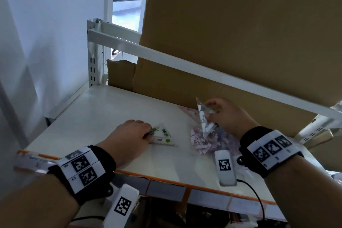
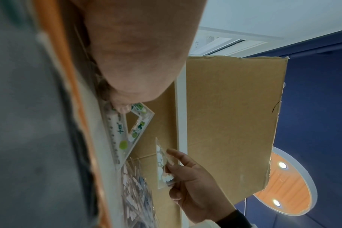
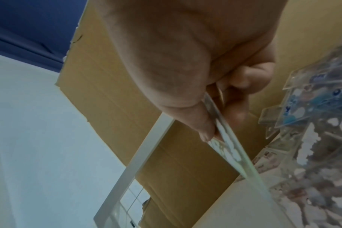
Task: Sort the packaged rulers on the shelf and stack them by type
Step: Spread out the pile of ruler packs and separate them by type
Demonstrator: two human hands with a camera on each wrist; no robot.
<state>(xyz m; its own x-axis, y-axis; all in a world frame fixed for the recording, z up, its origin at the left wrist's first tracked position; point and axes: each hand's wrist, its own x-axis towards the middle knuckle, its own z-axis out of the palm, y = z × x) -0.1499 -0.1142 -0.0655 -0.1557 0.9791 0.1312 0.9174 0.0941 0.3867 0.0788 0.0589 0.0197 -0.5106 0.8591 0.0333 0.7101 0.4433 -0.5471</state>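
A clear triangle ruler with green print (image 1: 163, 136) lies on the white shelf (image 1: 103, 116). My left hand (image 1: 150, 133) pinches its left corner with curled fingers; in the left wrist view a fingertip (image 2: 121, 108) sits on the same green ruler (image 2: 127, 132). My right hand (image 1: 211, 116) holds a clear triangle ruler with white print (image 1: 203, 118) tilted up above the shelf. In the right wrist view the thumb (image 3: 202, 131) presses this white-print ruler (image 3: 231, 149) against the fingers. A loose pile of pink and purple rulers (image 1: 207, 143) lies beneath the right hand.
A large cardboard sheet (image 1: 231, 33) stands along the back of the shelf. A white crossbar (image 1: 185, 65) runs just above the hands. A pale pink triangle ruler (image 1: 188, 111) lies flat near the cardboard. The shelf's front edge is orange (image 1: 166, 179). A white wall stands to the left.
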